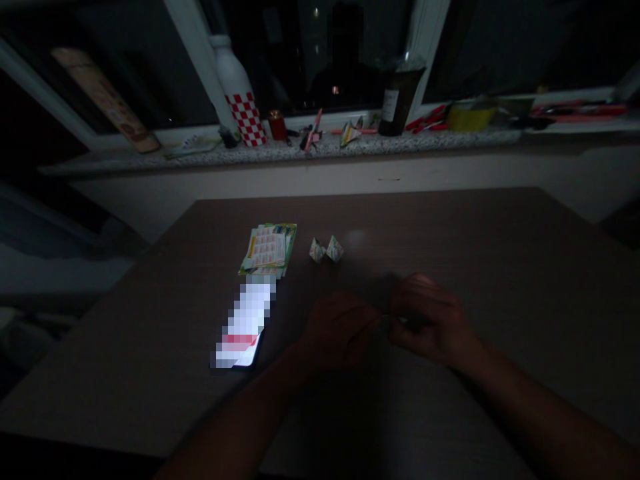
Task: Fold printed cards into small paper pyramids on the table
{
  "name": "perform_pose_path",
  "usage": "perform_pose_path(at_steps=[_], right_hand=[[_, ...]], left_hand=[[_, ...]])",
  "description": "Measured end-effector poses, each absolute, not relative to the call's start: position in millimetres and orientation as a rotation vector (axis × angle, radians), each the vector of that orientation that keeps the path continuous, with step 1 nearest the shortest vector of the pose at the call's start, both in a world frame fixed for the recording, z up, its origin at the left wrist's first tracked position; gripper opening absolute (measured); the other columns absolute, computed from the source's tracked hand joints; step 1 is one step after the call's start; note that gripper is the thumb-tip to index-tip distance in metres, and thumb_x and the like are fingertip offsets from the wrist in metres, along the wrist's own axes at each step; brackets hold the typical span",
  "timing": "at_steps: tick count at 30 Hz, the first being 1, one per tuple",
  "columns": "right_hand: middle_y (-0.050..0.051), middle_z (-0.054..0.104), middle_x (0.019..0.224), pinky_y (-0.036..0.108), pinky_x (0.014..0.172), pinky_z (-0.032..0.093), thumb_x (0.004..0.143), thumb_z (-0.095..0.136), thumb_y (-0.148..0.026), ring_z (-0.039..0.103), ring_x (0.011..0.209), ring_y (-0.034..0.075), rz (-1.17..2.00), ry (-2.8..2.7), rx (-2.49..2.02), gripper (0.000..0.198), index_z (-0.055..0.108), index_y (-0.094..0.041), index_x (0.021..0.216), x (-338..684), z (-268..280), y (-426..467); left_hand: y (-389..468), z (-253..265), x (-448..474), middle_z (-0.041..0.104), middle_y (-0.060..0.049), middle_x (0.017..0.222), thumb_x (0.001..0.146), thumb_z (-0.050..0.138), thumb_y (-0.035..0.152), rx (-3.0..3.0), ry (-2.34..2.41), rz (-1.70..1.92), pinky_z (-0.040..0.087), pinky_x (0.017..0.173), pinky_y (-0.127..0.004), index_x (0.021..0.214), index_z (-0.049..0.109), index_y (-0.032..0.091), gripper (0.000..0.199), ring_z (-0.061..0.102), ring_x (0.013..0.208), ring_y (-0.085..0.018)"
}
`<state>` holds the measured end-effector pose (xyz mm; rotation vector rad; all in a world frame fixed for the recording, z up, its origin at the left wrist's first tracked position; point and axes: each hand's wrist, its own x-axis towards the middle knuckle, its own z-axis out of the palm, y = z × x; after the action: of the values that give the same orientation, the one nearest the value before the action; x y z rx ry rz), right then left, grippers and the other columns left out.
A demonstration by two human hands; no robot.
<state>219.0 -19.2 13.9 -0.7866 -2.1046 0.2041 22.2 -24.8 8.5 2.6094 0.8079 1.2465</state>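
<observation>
Over the middle of the dark wooden table, my left hand (345, 327) is closed, with its fingertips pinched toward the right hand. My right hand (431, 321) is closed too, its thumb and fingers pressed together. A small thin pale piece (385, 315) shows between the fingertips of both hands; it is mostly hidden, and in this dim light I cannot tell its kind. Beyond the hands stand two small folded paper shapes (326, 250), pointed and printed, side by side. A stack of printed paper sheets (269, 247) lies to their left.
A lit phone (245, 323) lies on the table (165, 313), left of my left hand. On the granite windowsill (290, 152) stand a white bottle with red checks (243, 100), a small red jar (277, 125), a dark tube (395, 103) and a tall tan cylinder (107, 100).
</observation>
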Motion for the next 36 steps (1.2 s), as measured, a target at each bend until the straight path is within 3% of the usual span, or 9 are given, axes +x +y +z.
perform_pose_path(at_steps=[13, 17, 21, 24, 27, 36], right_hand=[[-0.003, 0.054, 0.058, 0.029, 0.06, 0.041, 0.069, 0.057, -0.012, 0.053, 0.055, 0.014, 0.304, -2.094, -1.012, 0.011, 0.051, -0.02, 0.064, 248.2, 5.3, -7.5], [0.0, 0.062, 0.064, 0.03, 0.062, 0.044, 0.072, 0.058, -0.013, 0.058, 0.061, 0.016, 0.344, -2.103, -1.039, 0.007, 0.057, -0.019, 0.07, 251.7, 2.1, -4.8], [0.005, 0.068, 0.093, 0.037, 0.079, 0.046, 0.076, 0.064, -0.017, 0.062, 0.089, 0.021, 0.439, -2.291, -0.9, 0.019, 0.063, -0.02, 0.095, 235.7, -4.0, -6.4], [0.008, 0.065, 0.105, 0.041, 0.087, 0.044, 0.075, 0.066, -0.018, 0.059, 0.1, 0.023, 0.478, -2.44, -0.878, 0.03, 0.063, -0.021, 0.104, 225.7, -10.1, -7.5], [0.008, 0.065, 0.105, 0.042, 0.088, 0.043, 0.075, 0.067, -0.02, 0.058, 0.101, 0.024, 0.498, -2.492, -0.921, 0.029, 0.064, -0.021, 0.104, 223.9, -13.7, -6.5], [0.007, 0.066, 0.099, 0.039, 0.086, 0.044, 0.079, 0.067, -0.024, 0.059, 0.097, 0.022, 0.547, -2.493, -0.899, 0.022, 0.067, -0.021, 0.1, 227.2, -11.9, -2.6]], left_hand=[[-18.6, 20.7, 8.2, 0.067, -0.003, 0.076, 0.086, 0.052, 0.024, 2.224, 1.228, 1.131, 0.047, 0.064, -0.025, 0.081, 0.064, 0.016, 0.016, 0.062, 0.069, -0.013], [-6.7, 11.5, 11.0, 0.068, -0.001, 0.074, 0.084, 0.054, 0.025, 2.025, 1.274, 0.844, 0.047, 0.058, -0.023, 0.082, 0.064, 0.016, 0.014, 0.063, 0.066, -0.014], [7.2, -7.3, 20.4, 0.067, -0.002, 0.075, 0.085, 0.052, 0.028, 2.141, 1.269, 0.696, 0.048, 0.063, -0.027, 0.084, 0.064, 0.015, 0.018, 0.062, 0.068, -0.016], [11.7, -16.8, 21.5, 0.067, -0.008, 0.088, 0.083, 0.055, 0.032, 2.378, 1.372, 0.616, 0.048, 0.077, -0.037, 0.094, 0.064, 0.014, 0.023, 0.061, 0.084, -0.022], [8.6, -17.0, 17.5, 0.061, -0.013, 0.11, 0.083, 0.056, 0.032, 2.507, 1.371, 0.646, 0.044, 0.089, -0.041, 0.115, 0.056, 0.012, 0.037, 0.055, 0.103, -0.026], [-0.9, -7.9, 9.0, 0.061, -0.006, 0.11, 0.075, 0.067, 0.031, 2.593, 1.006, 0.42, 0.038, 0.092, -0.04, 0.104, 0.063, 0.021, 0.031, 0.053, 0.105, -0.023]])
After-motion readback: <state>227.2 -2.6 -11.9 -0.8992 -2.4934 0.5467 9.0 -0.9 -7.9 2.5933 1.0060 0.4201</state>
